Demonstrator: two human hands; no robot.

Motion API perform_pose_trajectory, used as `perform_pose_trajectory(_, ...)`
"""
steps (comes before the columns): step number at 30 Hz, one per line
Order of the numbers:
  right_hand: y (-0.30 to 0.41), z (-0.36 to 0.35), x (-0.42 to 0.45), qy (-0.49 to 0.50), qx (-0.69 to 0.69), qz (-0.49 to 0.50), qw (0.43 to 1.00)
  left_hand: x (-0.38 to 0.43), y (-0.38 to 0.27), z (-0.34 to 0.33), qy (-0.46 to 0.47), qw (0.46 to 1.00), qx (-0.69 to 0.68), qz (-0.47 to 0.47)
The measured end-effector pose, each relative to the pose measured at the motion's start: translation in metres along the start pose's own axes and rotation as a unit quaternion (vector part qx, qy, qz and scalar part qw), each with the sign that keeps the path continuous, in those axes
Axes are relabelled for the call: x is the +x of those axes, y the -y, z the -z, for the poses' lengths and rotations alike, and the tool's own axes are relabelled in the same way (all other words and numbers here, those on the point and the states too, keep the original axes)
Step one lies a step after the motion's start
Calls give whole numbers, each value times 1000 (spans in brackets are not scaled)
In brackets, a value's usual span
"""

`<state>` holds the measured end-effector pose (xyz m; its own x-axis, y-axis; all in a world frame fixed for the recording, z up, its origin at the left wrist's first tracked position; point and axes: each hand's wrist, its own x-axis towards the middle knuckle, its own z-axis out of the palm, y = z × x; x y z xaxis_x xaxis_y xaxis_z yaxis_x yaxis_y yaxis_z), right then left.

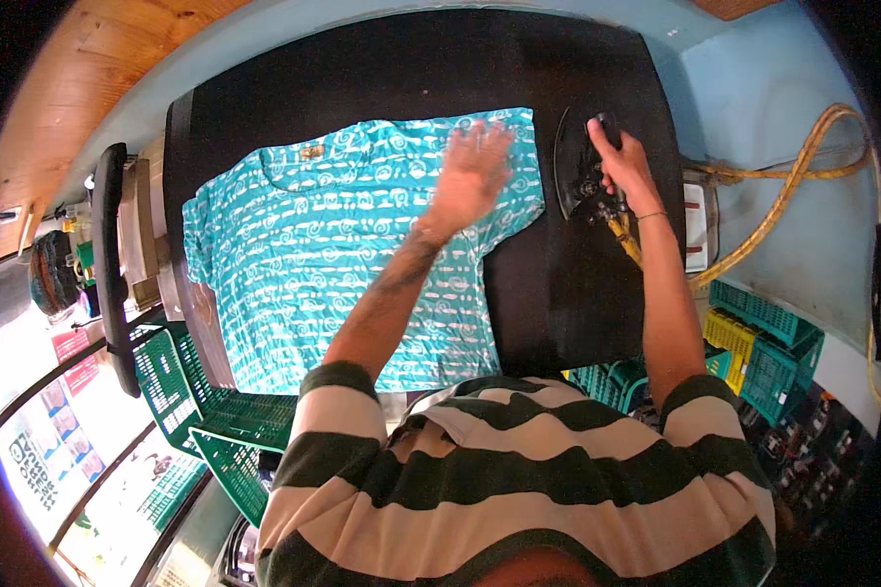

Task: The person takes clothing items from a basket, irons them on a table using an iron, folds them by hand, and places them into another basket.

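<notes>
A turquoise short-sleeved shirt with a white spiral and dash print point(316, 257) lies spread over a black ironing table point(558, 308). Its neckline faces the far side, and a small tag shows inside the collar. My left hand point(477, 172), slightly blurred, is over the shirt's right shoulder, fingers spread, holding nothing. To the right of the sleeve, my right hand point(624, 161) grips the handle of a black iron point(574, 165). The iron rests on the dark table surface, apart from the shirt. A yellow hose point(624, 238) runs from the iron's rear.
A thick yellow hose point(785, 209) loops along the right wall. Green plastic crates point(242, 425) stand below left; teal and yellow crates point(730, 345) are at lower right. A narrow black padded board point(110, 271) stands left of the table. A white tray point(696, 227) sits beside its right edge.
</notes>
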<state>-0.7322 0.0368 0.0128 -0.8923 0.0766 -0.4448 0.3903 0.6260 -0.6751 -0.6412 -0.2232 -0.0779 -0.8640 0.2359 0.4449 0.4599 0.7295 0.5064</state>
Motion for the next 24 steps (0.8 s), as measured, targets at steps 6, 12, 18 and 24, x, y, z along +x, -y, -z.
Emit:
perform_pose_trajectory(6,86,-56,-79,85,-94,124,984,-99,113,106,-65,968,184,159)
perform_pose_trajectory(12,81,-195,-87,27,-246,195,949,-72,125,94,47,973,221,47)
perform_pose_trajectory(18,58,-129,-10,-170,-250,67,951,-72,141,100,49,977,197,66)
perform_pose_trajectory(24,40,-100,28,-181,-224,25,957,-70,143,104,59,982,168,57)
